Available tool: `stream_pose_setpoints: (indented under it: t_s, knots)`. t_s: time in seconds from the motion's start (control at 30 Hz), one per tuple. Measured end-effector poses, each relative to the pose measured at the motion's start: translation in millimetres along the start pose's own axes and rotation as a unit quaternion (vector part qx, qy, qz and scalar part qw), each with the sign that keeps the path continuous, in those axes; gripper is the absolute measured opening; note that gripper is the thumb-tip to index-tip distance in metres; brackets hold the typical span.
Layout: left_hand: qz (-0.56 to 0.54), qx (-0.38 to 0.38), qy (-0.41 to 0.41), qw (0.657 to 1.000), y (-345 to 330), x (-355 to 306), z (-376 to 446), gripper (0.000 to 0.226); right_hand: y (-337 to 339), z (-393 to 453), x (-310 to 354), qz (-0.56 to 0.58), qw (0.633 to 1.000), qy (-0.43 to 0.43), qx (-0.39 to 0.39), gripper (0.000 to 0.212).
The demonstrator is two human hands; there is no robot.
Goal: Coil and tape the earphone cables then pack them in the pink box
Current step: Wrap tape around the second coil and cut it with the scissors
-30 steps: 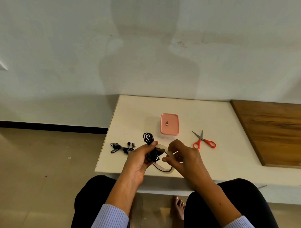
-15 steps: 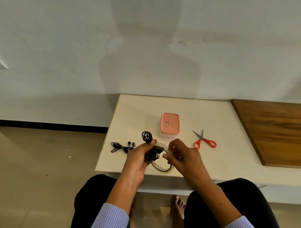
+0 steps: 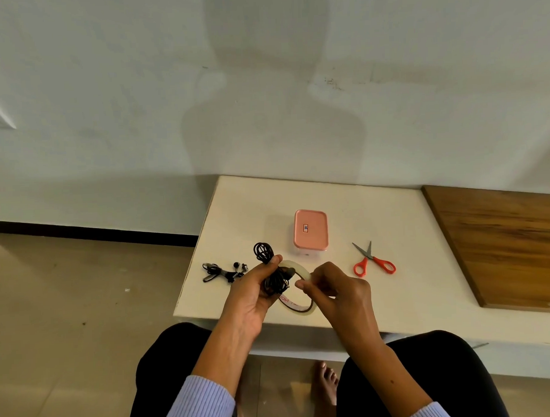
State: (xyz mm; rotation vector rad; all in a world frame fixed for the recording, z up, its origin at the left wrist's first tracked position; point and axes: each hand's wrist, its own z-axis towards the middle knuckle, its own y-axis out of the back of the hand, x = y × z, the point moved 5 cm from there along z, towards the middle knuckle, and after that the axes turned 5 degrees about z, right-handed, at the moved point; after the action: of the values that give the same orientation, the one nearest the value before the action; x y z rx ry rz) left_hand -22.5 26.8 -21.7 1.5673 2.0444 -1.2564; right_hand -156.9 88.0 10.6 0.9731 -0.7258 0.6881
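Observation:
My left hand (image 3: 250,295) grips a coiled black earphone cable (image 3: 271,267), its loops sticking out above my thumb. A clear tape roll (image 3: 302,304) sits just behind and below it, near the table's front edge. My right hand (image 3: 337,295) pinches the roll's upper rim with thumb and fingertips. A second black earphone (image 3: 221,271) lies loosely bundled on the table at the left edge. The pink box (image 3: 310,229) stands lid shut behind the hands.
Red-handled scissors (image 3: 373,261) lie right of the box on the cream table (image 3: 426,284). A wooden board (image 3: 505,244) covers the table's right end. The wall rises directly behind the table. My knees and a bare foot show below the front edge.
Both hands stay in place near the tape roll. My right hand's fingertips have shifted slightly along the roll's rim; the coil in my left hand is unchanged.

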Motion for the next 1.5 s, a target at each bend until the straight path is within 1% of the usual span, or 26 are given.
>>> stream_pose_setpoints:
  t_s: [0.07, 0.2, 0.27, 0.57, 0.7, 0.8, 0.97, 1.07, 1.17, 1.23, 1.4, 1.5]
  knots:
    - [0.004, -0.001, -0.001, 1.000, 0.6, -0.5, 0.3, 0.011, -0.9, -1.0, -0.9, -0.006, 1.000, -0.007, 0.002, 0.022]
    - [-0.007, -0.009, 0.001, 1.000, 2.9, -1.8, 1.0, 0.011, -5.6, -4.4, -4.7, -0.025, 0.998, -0.027, 0.041, 0.018]
    - [-0.007, -0.010, 0.007, 1.000, 3.6, -1.6, 1.4, 0.014, -6.2, -4.3, -5.1, -0.025, 0.998, -0.031, 0.049, 0.018]
    - [-0.033, -0.017, 0.022, 0.999, 5.4, -0.6, 3.7, 0.007, -4.8, -2.8, -0.4, 0.014, 1.000, 0.001, 0.014, 0.019]
    - [-0.041, -0.017, 0.025, 0.999, 5.6, -0.4, 3.7, 0.007, -3.4, -3.5, 2.8, 0.004, 1.000, 0.030, -0.009, 0.021]
    - [-0.043, -0.015, 0.025, 0.999, 5.7, -0.8, 3.9, 0.007, -3.8, -4.4, 3.1, 0.006, 1.000, 0.022, -0.016, 0.022]
    - [-0.024, -0.010, 0.023, 0.999, 6.2, -0.6, 5.7, 0.008, -4.3, -1.4, -0.7, 0.021, 0.999, -0.023, 0.016, 0.018]
    - [-0.035, -0.015, 0.023, 0.999, 8.5, 1.1, 7.0, 0.008, -5.2, -0.1, 0.8, 0.021, 0.999, -0.011, 0.026, 0.017]
    - [-0.044, -0.010, 0.022, 0.999, 8.4, 0.4, 8.1, 0.010, -6.0, -1.2, 3.3, 0.013, 1.000, 0.007, 0.017, 0.019]
    - [-0.043, -0.007, 0.022, 0.999, 7.8, 0.4, 8.4, 0.008, -5.2, -1.5, 2.6, 0.016, 1.000, 0.002, 0.012, 0.019]
    - [-0.038, -0.008, 0.023, 0.999, 7.2, 2.0, 8.8, 0.008, -4.2, -0.3, 0.1, 0.031, 0.999, -0.029, 0.032, 0.017]
    - [-0.043, -0.010, 0.025, 0.999, 8.3, 2.5, 9.2, 0.008, -4.2, 1.2, 1.4, 0.027, 0.999, -0.026, 0.032, 0.017]
